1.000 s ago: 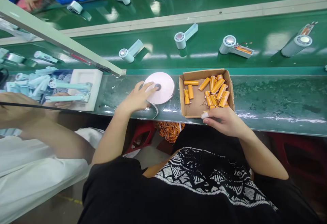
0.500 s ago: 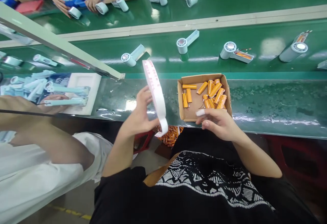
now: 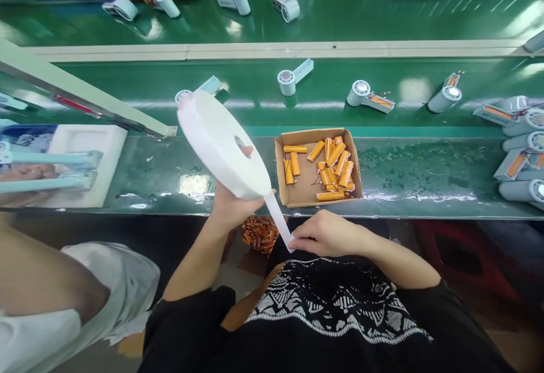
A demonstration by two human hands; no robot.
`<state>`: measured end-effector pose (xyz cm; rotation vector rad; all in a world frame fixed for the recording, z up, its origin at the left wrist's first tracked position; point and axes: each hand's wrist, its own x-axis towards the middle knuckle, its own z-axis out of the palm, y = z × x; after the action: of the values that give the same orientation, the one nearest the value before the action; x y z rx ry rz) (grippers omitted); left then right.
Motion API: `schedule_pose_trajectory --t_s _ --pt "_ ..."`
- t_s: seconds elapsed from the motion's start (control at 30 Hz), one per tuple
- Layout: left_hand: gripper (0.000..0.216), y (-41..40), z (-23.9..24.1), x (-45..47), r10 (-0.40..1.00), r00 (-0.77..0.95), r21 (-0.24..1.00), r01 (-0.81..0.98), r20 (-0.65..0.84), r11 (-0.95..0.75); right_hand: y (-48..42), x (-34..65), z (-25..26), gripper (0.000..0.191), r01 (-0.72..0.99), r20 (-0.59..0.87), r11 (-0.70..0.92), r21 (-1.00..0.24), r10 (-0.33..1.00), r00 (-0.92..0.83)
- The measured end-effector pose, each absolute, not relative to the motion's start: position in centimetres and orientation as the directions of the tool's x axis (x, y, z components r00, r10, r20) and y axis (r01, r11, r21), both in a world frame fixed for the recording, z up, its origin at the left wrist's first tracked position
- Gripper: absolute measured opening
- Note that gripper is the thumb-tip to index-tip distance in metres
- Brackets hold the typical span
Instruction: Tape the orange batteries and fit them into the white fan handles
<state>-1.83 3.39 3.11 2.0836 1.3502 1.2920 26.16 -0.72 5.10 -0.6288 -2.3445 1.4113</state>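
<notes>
My left hand [image 3: 233, 206] grips a large white roll of tape [image 3: 221, 146], its fingers partly hidden behind the roll and one fingertip showing in the core hole. From the roll a white strip [image 3: 278, 217] runs down to the right. The free end of that strip is pinched between the thumb and fingers of my right hand [image 3: 325, 234], just in front of the bench edge. Beyond the right hand stands a shallow cardboard box [image 3: 304, 194] with several orange-wrapped battery cells [image 3: 335, 155] lying loosely in it.
Pale blue housings [image 3: 287, 83] lie along the green conveyor [image 3: 331, 118]; more crowd the right end. A metal post [image 3: 127, 115] slants at left. A co-worker's hand [image 3: 29, 177] holds parts near a white foam tray [image 3: 113, 163]. Orange cells [image 3: 260, 234] fill a container below the bench.
The roll has turned to show its flat side. My right hand has left the cardboard box's near edge and now holds the strip's end. One more orange cell shows at the box's front.
</notes>
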Motion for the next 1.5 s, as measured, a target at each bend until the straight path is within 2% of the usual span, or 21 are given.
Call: schedule_pose_trajectory --t_s 0.03,0.1,0.2,0.27,0.33,0.5,0.63,0.7,0.73,0.8,0.87,0.9,0.97,1.03,1.1,1.17,1.23,1.33,1.4,1.5 --pt "0.090 3.3 2.9 -1.8 0.864 0.116 0.689 0.555 0.490 -0.465 0.0 26.7 5.2 0.032 0.275 0.033 0.489 -0.828 0.531 -0.847" --pt "0.089 3.0 2.5 -1.8 0.888 0.089 0.697 0.587 0.450 -0.412 2.3 28.2 5.5 0.030 0.467 0.019 0.599 -0.650 0.628 -0.778" --pt "0.086 2.4 1.9 -2.1 0.896 0.108 0.691 0.600 0.430 -0.404 7.1 30.9 5.9 0.026 0.733 0.077 0.606 -0.308 0.784 -0.616" --pt "0.088 2.1 1.7 -2.2 0.888 0.151 0.672 0.601 0.435 -0.432 9.7 32.1 5.8 0.032 0.793 0.043 0.594 -0.132 0.803 -0.594" --pt "0.092 2.0 1.6 -2.1 0.884 0.201 0.635 0.630 0.421 -0.446 11.4 32.3 5.5 0.032 0.784 -0.033 0.619 -0.046 0.784 -0.620" --pt "0.099 2.1 1.9 -1.6 0.892 0.275 0.580 0.683 0.359 -0.444 12.2 30.6 5.0 0.030 0.718 -0.152 0.695 0.032 0.714 -0.684" --pt "0.102 2.2 2.0 -1.1 0.879 0.313 0.549 0.691 0.359 -0.470 13.1 30.8 5.3 0.030 0.701 -0.234 0.713 0.008 0.683 -0.692" --pt "0.101 2.2 2.0 -1.0 0.872 0.316 0.530 0.699 0.375 -0.481 13.6 31.9 5.6 0.027 0.717 -0.221 0.690 -0.097 0.688 -0.691" --pt "0.099 2.2 2.0 -0.9 0.864 0.317 0.512 0.704 0.392 -0.491 13.7 32.5 5.7 0.026 0.720 -0.185 0.665 -0.197 0.696 -0.693" --pt "0.094 2.2 2.0 -0.7 0.834 0.330 0.449 0.723 0.442 -0.525 13.5 33.8 6.1 0.025 0.662 -0.046 0.578 -0.478 0.736 -0.675" --pt "0.089 2.2 2.1 -0.5 0.791 0.356 0.356 0.748 0.497 -0.560 12.5 34.5 6.5 0.027 0.464 0.113 0.447 -0.765 0.802 -0.587" --pt "0.086 2.3 2.2 -0.4 0.773 0.369 0.309 0.761 0.517 -0.570 11.7 34.6 6.7 0.028 0.328 0.160 0.376 -0.867 0.832 -0.531" --pt "0.082 2.4 2.6 0.0 0.743 0.384 0.235 0.782 0.548 -0.578 10.0 34.2 7.2 0.031 0.086 0.169 0.232 -0.969 0.875 -0.454" --pt "0.078 2.5 3.2 0.6 0.720 0.386 0.186 0.796 0.577 -0.576 8.3 33.4 7.9 0.038 -0.045 0.148 0.142 -0.989 0.896 -0.418" --pt "0.074 2.5 3.8 1.1 0.703 0.387 0.157 0.803 0.596 -0.575 7.2 32.6 8.7 0.042 -0.071 0.186 0.172 -0.982 0.921 -0.341" --pt "0.072 2.3 4.2 1.5 0.701 0.393 0.148 0.804 0.595 -0.576 6.6 32.3 9.5 0.040 0.011 0.302 0.313 -0.950 0.923 -0.237" --pt "0.072 2.2 4.4 1.8 0.711 0.398 0.157 0.802 0.579 -0.577 6.3 32.4 9.9 0.027 0.195 0.439 0.468 -0.862 0.881 -0.176" --pt "0.074 1.9 4.6 1.9 0.727 0.404 0.171 0.800 0.555 -0.575 6.1 33.1 9.4 0.010 0.388 0.589 0.617 -0.685 0.782 -0.203" --pt "0.074 1.8 4.8 1.9 0.736 0.433 0.169 0.793 0.520 -0.585 5.8 33.6 8.5 0.008 0.392 0.649 0.677 -0.623 0.727 -0.225" --pt "0.071 1.7 5.3 2.0 0.728 0.507 0.160 0.759 0.462 -0.631 5.6 34.2 7.1 0.009 0.362 0.656 0.707 -0.608 0.704 -0.272"
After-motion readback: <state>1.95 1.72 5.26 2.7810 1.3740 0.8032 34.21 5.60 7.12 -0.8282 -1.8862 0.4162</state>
